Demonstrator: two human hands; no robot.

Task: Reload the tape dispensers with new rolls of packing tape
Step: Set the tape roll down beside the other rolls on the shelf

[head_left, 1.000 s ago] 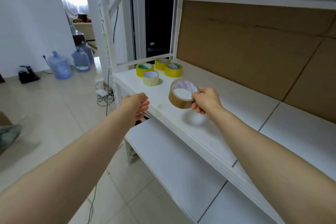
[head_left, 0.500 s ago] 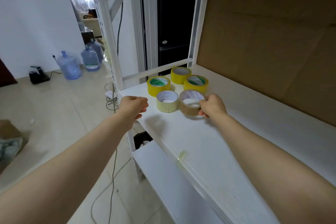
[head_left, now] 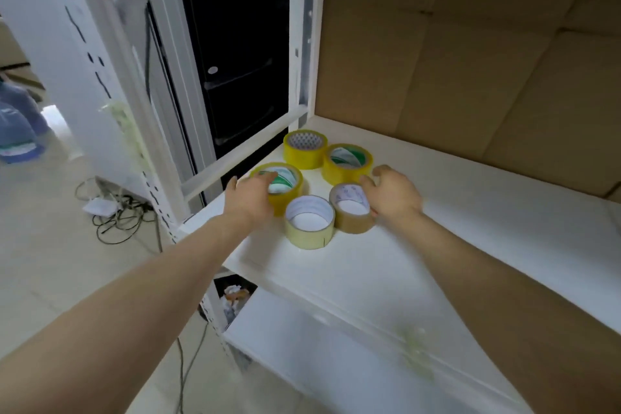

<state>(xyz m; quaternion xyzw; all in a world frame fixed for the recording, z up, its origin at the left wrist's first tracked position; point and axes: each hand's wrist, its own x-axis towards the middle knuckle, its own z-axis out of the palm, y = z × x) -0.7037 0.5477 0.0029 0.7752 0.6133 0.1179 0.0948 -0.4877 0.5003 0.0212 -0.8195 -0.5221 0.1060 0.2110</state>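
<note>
Both hands are down on the shelf [head_left: 369,265]. The left hand [head_left: 250,198] curls over the front yellow roll [head_left: 285,183] and the right hand [head_left: 395,197] cups the brown roll [head_left: 353,215]. No dispenser is in sight. Best to grip the outer wall and lift straight, clear of the pale roll [head_left: 309,222].

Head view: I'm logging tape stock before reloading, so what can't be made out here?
All in the head view:
- Left hand covers part of the front yellow roll; grip unclear.
- Right hand hides the right edge of the brown roll; contact unclear.
- Core labels: blurred, unreadable.
- Blue bottle: cut by the left edge.
</note>
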